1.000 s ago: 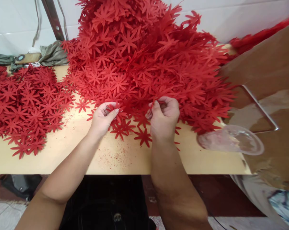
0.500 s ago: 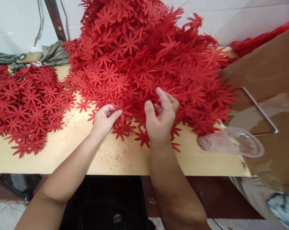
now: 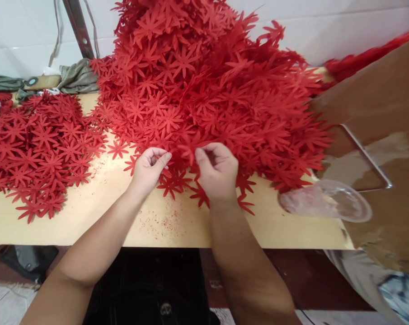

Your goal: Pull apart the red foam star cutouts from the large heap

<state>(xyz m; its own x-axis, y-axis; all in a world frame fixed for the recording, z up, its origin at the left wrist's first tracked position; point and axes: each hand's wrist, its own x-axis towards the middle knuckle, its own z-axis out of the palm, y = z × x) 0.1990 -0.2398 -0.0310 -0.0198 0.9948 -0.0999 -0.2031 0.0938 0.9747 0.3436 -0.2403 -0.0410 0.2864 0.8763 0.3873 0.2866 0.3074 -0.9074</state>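
A tall heap of red flower-shaped cutouts (image 3: pixel 207 85) fills the middle of the pale wooden table (image 3: pixel 89 216). At its near edge my left hand (image 3: pixel 147 170) pinches red cutouts between thumb and fingers. Just to the right, my right hand (image 3: pixel 218 171) is curled with thumb and fingertips closed on a red flower cutout (image 3: pixel 190 151) lifted from the heap. The two hands are a short gap apart. A few loose cutouts (image 3: pixel 172 185) lie flat on the table beneath them.
A flatter spread of red cutouts (image 3: pixel 38 144) covers the table's left side. A clear plastic dish (image 3: pixel 326 201) sits at the right edge beside a brown board with a metal handle (image 3: pixel 370 153). Grey cloth (image 3: pixel 72 74) lies at the back left. Red crumbs dot the table front.
My right hand opened and reached into the heap half a second ago; now it has closed on a cutout and drawn left toward my left hand, which has barely moved.
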